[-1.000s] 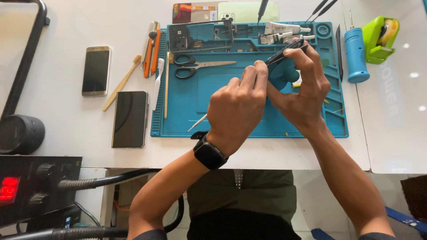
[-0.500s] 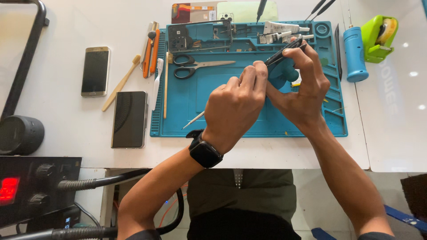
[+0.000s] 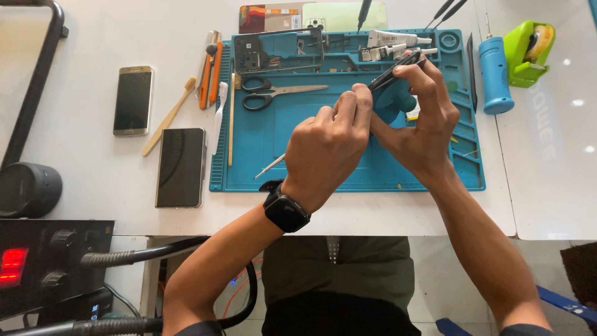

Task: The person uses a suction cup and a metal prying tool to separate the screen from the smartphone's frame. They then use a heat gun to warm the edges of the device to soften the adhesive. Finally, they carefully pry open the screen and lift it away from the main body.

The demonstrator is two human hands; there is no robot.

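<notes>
Both hands meet above the ribbed blue silicone mat [image 3: 261, 155]. The right hand [image 3: 420, 124] has its grip clamped on a thin, dark, glossy phone [image 3: 393, 73], tilted edge-up over the mat's far right. The left hand [image 3: 326, 146] pinches a slim metal tool [image 3: 272, 167] against the phone's edge. Bare mat lies open nearer left; black-handled steel scissors [image 3: 280, 94] sit farther left.

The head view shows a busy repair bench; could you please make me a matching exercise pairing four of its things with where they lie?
Things:
1. scissors
2. gold phone
3. blue cylinder tool
4. wristwatch

Places:
A. on the white table, left of the mat
B. on the left wrist
C. on the blue mat, upper left part
D. just off the mat's right edge, beside the green tape dispenser

Pairs: 1-C, 2-A, 3-D, 4-B
</notes>
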